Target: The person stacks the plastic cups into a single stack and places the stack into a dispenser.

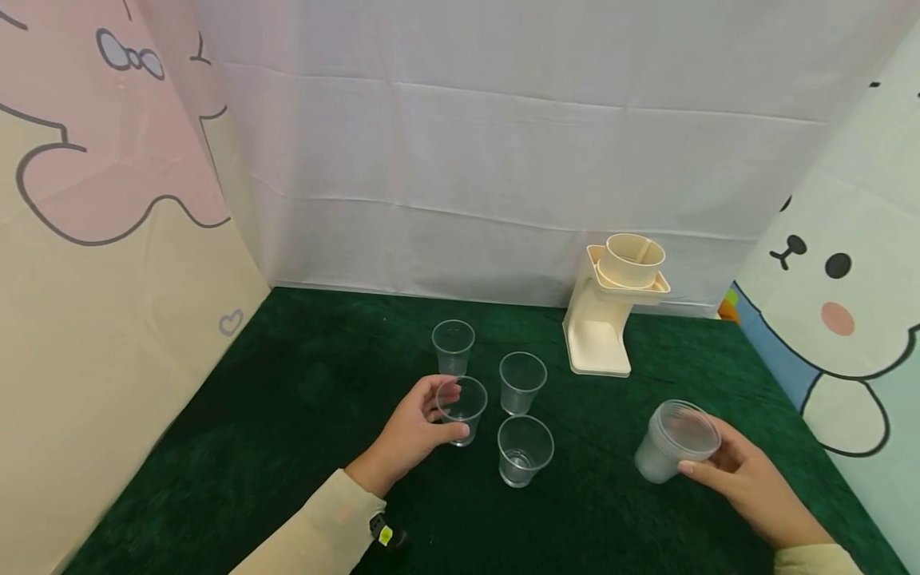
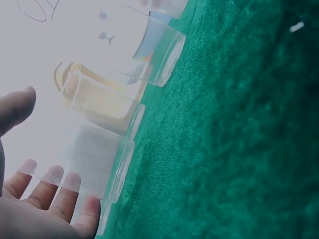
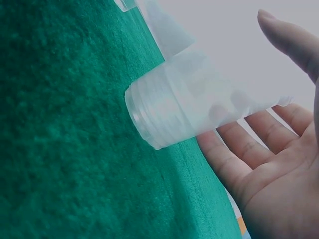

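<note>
My left hand (image 1: 413, 435) is round a clear plastic cup (image 1: 465, 431), thumb at the near side and fingertips behind the wall. In the left wrist view, the fingers (image 2: 65, 201) show along one side of that cup. Three more clear cups stand close by: one behind (image 1: 453, 339), one to the right (image 1: 522, 391), and one nearer the front (image 1: 519, 471). On the right, my right hand (image 1: 755, 479) holds a stack of nested plastic cups (image 1: 657, 451), which leans. The stacked rings of the cups' bases (image 3: 149, 112) show in the right wrist view.
A cream-coloured stand (image 1: 600, 343) with a round cup-like holder (image 1: 632, 259) on top is at the back right. Dark green cloth (image 1: 287, 399) covers the table. A white curtain (image 1: 467, 160) hangs behind, and printed cartoon panels (image 1: 841, 319) flank both sides.
</note>
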